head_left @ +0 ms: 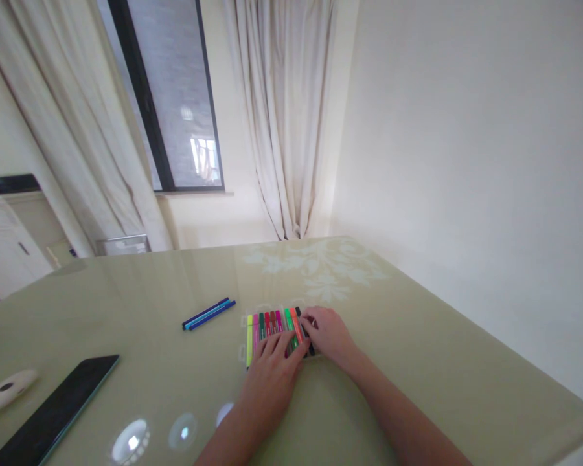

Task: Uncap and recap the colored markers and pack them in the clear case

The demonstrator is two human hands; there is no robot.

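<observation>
Hands (272, 371) on cased markers (273, 321), barrel lettering (267, 328) (illegibly small)

And here's the table (418, 343), glossy and pale green, with a whitish floral pattern (320, 265) spreading by its far right corner! In from that corner lies a clear case (243, 353) of coloured markers (261, 327). Toward the left edge now: blue pens (208, 314), bunched on a slant; further left, a dark flat device (53, 411), and just beside it a white oval object (8, 391) with a dark spot.
</observation>
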